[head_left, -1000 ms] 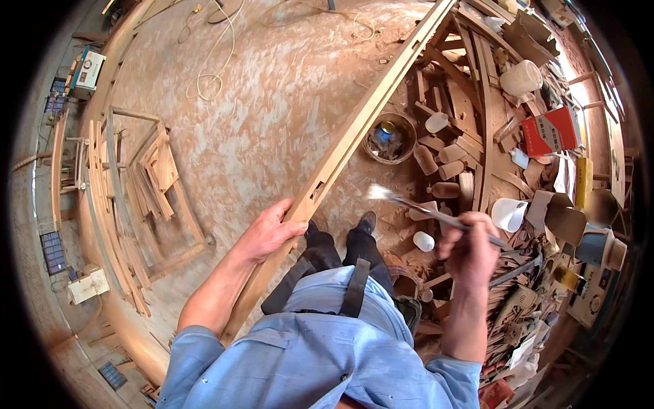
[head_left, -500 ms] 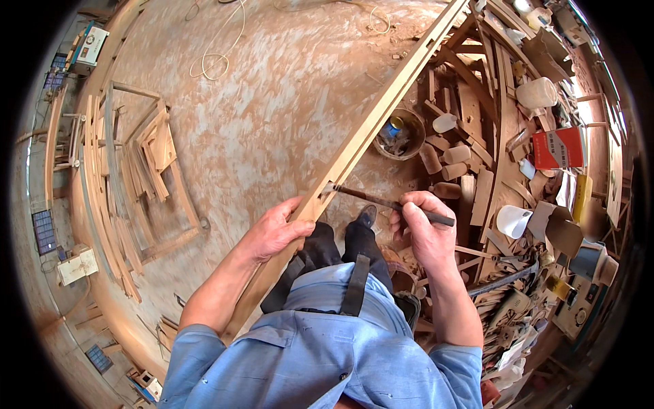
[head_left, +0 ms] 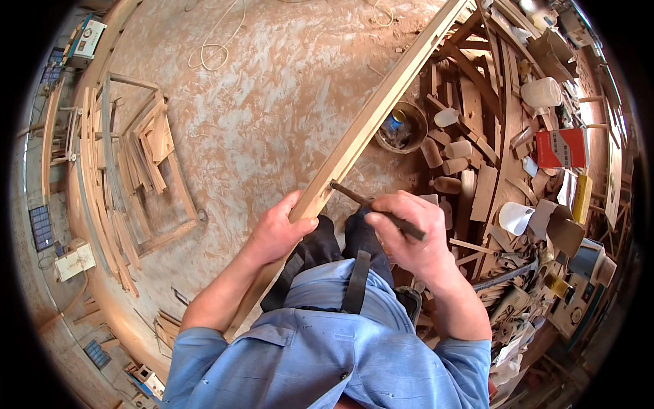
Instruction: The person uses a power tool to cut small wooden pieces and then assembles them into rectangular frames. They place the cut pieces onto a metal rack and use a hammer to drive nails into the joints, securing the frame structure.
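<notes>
A long pale wooden beam [head_left: 364,136] runs diagonally from beside my left arm toward the upper right. Small slots are cut along it. My left hand [head_left: 278,228] is closed around the beam, its thumb across the near side. In my right hand [head_left: 421,251] is a slim dark-handled tool [head_left: 352,193], slanting down to the left. Its narrow end meets a slot just beyond my left hand. That tip is hidden or too small to make out, so whether it is a chisel or a brush I cannot tell.
A round bucket [head_left: 415,140] with odds and ends stands right of the beam. Wood offcuts [head_left: 485,191], plastic bottles and a red box [head_left: 562,148] crowd the right side. Wooden frames [head_left: 180,184] lie at the left, and a pale cord [head_left: 211,58] loops over the floor.
My right hand has moved left and nearer the beam, turning over the handle. The tool's whitish end, visible before at the slot, no longer shows. My left hand keeps its hold.
</notes>
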The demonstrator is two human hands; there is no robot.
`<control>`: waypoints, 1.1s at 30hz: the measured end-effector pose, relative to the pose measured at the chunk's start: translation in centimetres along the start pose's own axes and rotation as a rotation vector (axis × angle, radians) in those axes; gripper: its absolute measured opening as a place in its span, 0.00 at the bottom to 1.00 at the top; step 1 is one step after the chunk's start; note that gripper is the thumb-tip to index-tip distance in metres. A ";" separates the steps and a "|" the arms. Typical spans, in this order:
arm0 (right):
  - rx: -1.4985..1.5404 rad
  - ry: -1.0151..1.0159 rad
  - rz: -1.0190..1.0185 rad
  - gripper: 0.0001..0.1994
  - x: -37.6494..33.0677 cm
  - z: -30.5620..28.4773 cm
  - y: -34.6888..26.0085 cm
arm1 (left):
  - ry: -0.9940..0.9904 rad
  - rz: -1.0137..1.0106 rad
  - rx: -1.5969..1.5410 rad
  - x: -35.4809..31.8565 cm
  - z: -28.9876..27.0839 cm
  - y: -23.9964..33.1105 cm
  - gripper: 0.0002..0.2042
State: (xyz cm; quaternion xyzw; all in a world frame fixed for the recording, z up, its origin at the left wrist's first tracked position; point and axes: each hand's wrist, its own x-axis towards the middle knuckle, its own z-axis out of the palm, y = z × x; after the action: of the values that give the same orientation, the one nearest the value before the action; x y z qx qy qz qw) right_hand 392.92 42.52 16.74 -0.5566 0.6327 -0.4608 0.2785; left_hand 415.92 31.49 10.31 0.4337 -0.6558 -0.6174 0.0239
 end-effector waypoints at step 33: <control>0.415 0.215 0.172 0.03 -3.9 2.1 2.5 | -0.220 -0.285 -0.581 -0.4 -1.5 -0.8 0.25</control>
State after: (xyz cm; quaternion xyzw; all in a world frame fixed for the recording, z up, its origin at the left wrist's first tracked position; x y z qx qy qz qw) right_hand 394.44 45.56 12.97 -0.3794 0.5955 -0.6121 0.3560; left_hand 417.43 30.66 10.23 0.4268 -0.3842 -0.8186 -0.0109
